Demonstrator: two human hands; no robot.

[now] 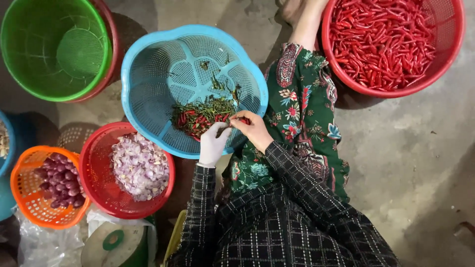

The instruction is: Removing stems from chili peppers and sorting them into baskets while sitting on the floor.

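Over blue basket (148, 59) on concrete floor, person sitting, working through chili pile (200, 117). Left hand (213, 143), white-gloved, and bare right hand (255, 129) meeting at pile's near edge, fingers of both closing on single red chili (241, 120). Stem-pulling step appearing underway, green stems littering basket. Next move likely needing firm pinch at cap. Red basket of whole chilies (391, 39) sitting well apart, beyond knee.

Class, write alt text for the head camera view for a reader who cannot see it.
Two hands, gloved left and bare right, pinch a red chilli over a blue basket of stems. A red basket holds chillies.
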